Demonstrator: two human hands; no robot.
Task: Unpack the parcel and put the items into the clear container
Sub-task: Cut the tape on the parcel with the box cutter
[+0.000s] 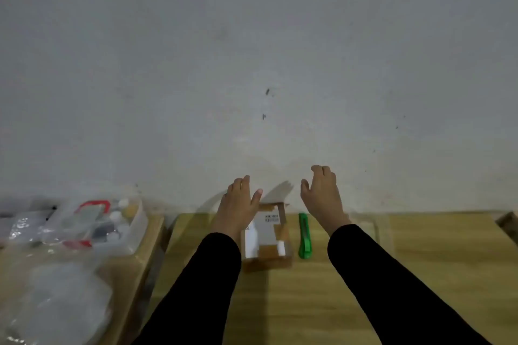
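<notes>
One parcel (267, 241), a brown cardboard box with one white label, lies on the tabletop (434, 266) between the two forearms, near the wall; its left edge is hidden by the left wrist; label print unreadable. Left hand (238, 204) over the box's far left corner, fingers released, grasping nothing; contact with the box cannot be told. Right hand (322, 196) apart from the box, fingers loosely bent, grasping nothing. One green utility knife (304, 235) just right of the parcel. Two black sleeves (213, 283). One clear container (137, 230) on a second tabletop (131, 269) at left, its mixed contents blurred; plastic bags (61, 297) before it, count unclear, cut off. Faint transparent outline (377, 230) behind the right wrist, hard to make out.
</notes>
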